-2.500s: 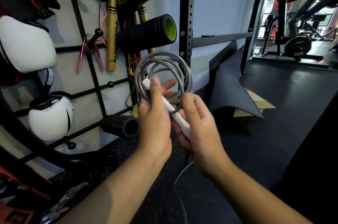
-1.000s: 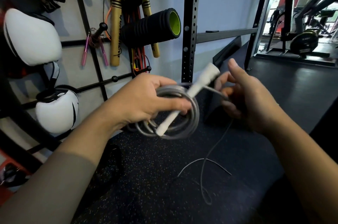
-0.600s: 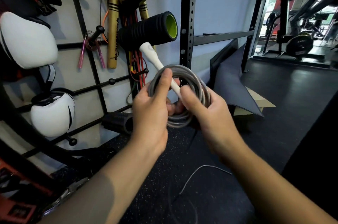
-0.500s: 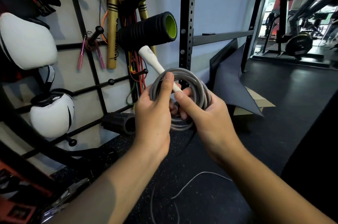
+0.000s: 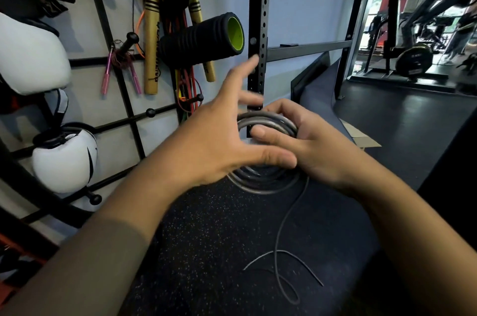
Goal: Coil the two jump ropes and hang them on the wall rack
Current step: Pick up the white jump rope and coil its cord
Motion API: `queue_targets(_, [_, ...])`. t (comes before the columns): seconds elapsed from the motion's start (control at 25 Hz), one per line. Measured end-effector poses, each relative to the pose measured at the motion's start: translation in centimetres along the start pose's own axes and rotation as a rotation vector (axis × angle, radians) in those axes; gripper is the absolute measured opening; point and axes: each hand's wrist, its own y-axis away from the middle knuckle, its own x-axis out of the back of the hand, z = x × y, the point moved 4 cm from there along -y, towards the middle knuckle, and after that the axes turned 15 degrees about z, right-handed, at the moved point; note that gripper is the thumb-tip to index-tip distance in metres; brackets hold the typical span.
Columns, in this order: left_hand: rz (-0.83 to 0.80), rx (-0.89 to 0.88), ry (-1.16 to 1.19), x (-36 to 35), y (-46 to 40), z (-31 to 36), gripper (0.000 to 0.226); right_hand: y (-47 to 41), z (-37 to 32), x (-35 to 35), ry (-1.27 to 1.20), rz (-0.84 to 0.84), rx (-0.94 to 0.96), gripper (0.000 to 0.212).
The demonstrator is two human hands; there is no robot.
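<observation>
A grey jump rope is wound into a coil at chest height. My right hand grips that coil, fingers curled over its top and thumb across its front. My left hand is beside it with fingers spread and blurred, its thumb lying along the coil's lower front. The rope's white handle is hidden. A loose tail of rope hangs from the coil and loops on the floor. On the black wall rack, a pink-handled jump rope hangs from a peg.
The rack also carries a black foam roller, gold sticks, white boxing gloves and bare pegs. A black perforated upright stands behind my hands. Gym machines are at the far right.
My left hand has let go of the white handle and opened its fingers. The handle has dropped out of sight, and the coil now sits in my right hand.
</observation>
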Motion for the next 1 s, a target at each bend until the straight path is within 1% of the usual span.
queue_targets(0.04, [-0.138,0.066,0.017,-0.2,0.1,-0.5,0.117,0.1,-0.1,-0.1,-0.006,-0.026,0.004,0.037])
queue_targets(0.08, [-0.213,0.103,0.014,-0.4,0.1,-1.1,0.103,0.2,-0.2,-0.3,0.012,-0.057,0.021,0.037])
queue_targets(0.16, [-0.286,0.142,0.031,-0.8,0.2,-2.1,0.056,0.5,0.1,-1.1,0.063,-0.107,0.044,0.039])
queue_targets(0.2, [-0.319,0.172,0.051,-1.1,0.3,-2.4,0.041,0.6,0.2,-1.4,0.052,-0.109,0.038,0.04])
queue_targets(0.24, [-0.345,0.198,0.068,-1.3,0.4,-2.7,0.035,0.5,0.2,-1.4,0.003,-0.096,0.02,0.04])
queue_targets(0.28, [-0.365,0.223,0.088,-1.3,0.5,-2.8,0.034,0.4,0.1,-1.1,-0.051,-0.075,-0.002,0.039])
queue_targets(0.36, [-0.357,0.281,0.239,-1.1,0.5,-2.9,0.029,0.0,-0.4,0.2,-0.077,-0.013,-0.008,0.036])
queue_targets(0.4, [-0.33,0.302,0.341,-1.0,0.5,-2.9,0.024,-0.2,-0.5,0.9,-0.06,0.017,0.006,0.036])
queue_targets(0.48, [-0.262,0.311,0.491,-1.0,0.4,-2.8,0.016,-0.3,-0.3,1.5,-0.019,0.046,0.035,0.044])
queue_targets(0.56, [-0.243,0.305,0.538,-1.4,0.3,-2.9,0.018,-0.3,-0.2,1.2,0.009,0.074,0.063,0.05])
queue_targets(0.64, [-0.253,0.286,0.543,-1.7,0.2,-3.2,0.028,-0.2,-0.1,1.5,0.014,0.086,0.062,0.046])
queue_targets(0.68, [-0.243,0.281,0.58,-1.7,0.1,-3.4,0.023,-0.2,0.0,2.1,-0.007,0.091,0.04,0.042])
queue_targets(0.72, [-0.216,0.292,0.661,-1.6,0.0,-3.6,0.016,-0.2,0.1,2.9,-0.032,0.113,0.008,0.039])
queue_targets(0.76, [-0.183,0.315,0.773,-1.4,-0.1,-3.7,0.016,-0.2,0.4,3.7,-0.05,0.156,-0.017,0.042])
queue_targets(0.84, [-0.103,0.384,1.012,-1.4,-0.4,-3.9,0.025,-0.2,1.9,4.6,-0.05,0.273,-0.056,0.061])
queue_targets(0.88, [-0.063,0.409,1.094,-1.6,-0.4,-3.9,0.028,-0.1,2.7,4.3,-0.041,0.325,-0.083,0.069])
queue_targets(0.92, [-0.021,0.423,1.143,-1.9,-0.5,-3.7,0.03,0.0,3.6,3.7,-0.043,0.36,-0.115,0.072])
queue_targets(1.0, [0.122,0.472,1.233,-2.5,-0.5,-3.1,0.033,0.1,5.3,1.6,-0.126,0.351,-0.187,0.066])
